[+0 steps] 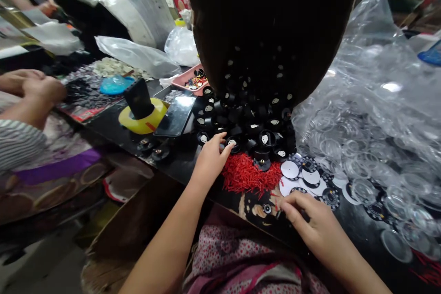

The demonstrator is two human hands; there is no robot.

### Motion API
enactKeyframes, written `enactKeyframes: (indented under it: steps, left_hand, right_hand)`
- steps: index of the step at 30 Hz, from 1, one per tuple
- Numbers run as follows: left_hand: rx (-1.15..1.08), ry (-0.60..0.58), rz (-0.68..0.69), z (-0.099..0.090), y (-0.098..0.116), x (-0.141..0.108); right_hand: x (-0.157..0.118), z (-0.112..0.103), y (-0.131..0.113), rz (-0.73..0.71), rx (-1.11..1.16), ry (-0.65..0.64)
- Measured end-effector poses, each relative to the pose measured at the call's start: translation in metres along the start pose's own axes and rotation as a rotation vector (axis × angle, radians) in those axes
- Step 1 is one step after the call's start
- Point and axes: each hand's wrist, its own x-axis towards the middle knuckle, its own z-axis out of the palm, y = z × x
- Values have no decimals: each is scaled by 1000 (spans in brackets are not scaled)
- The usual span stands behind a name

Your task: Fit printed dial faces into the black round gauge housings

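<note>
My left hand (212,158) reaches to the front edge of a heap of black round housings (237,117), several with pale metal plates. Its thumb and forefinger are apart beside one black housing (233,144); whether they touch it I cannot tell. My right hand (310,218) is low over the table edge, thumb and forefinger pinched together; what is between them is too small to make out. Between the hands lies a pile of thin red pointers (250,177), with a black housing (262,164) standing on it. Near the right fingertips are white and black printed dials (312,179).
Behind the housings, a large dark container (275,18) opens toward me. Clear round covers (361,156) spill from a plastic bag at right. At left are a phone (177,115), a yellow tape roll (138,121) and a pink tray (186,78). Another person's hands (37,87) work at far left.
</note>
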Motion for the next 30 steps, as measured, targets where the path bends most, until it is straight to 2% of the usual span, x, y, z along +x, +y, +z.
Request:
enactKeyframes:
  steps: [2, 4, 6, 8, 9, 11, 13, 16, 18, 21, 24, 26, 30]
  left_hand:
    - [-62, -10, -24, 1, -4, 3]
    - [-152, -16, -49, 2, -7, -13]
    - [-315, -50, -119, 5, -4, -44]
    - [-542, -134, -282, 11, 6, -81]
    - [-574, -190, -351, 14, 12, -100]
    - [-607, -270, -382, 20, 23, -129]
    - [-610, -314, -348, 25, 30, -146]
    - [-605, -365, -344, 29, 28, -150]
    - [-605, -362, -359, 29, 23, -147]
    - [-644, -302, -362, 30, 17, -146]
    - [-835, -271, -462, 31, 17, -148]
    - [-1021, -271, -564, 31, 20, -148]
    - [-1256, -311, -674, 25, 24, -144]
  right_hand:
    - [-6, -1, 8, 55, 15, 0]
    - [-9, 0, 10, 74, 36, -1]
    - [-6, 1, 5, 76, 80, 1]
    - [0, 2, -2, 73, 129, -1]
    - [3, 1, -5, 67, 142, -1]
    - [4, 1, -10, 43, 135, -14]
    - [2, -1, -11, 18, 109, -31]
    - [0, -6, -3, -8, 111, -67]
    - [7, -12, 7, -25, 58, -26]
    - [30, -21, 24, 8, -278, 141]
    - [51, -26, 36, 76, -567, 148]
    - [57, -27, 40, 78, -580, 131]
    - [52, -32, 48, 97, -372, 243]
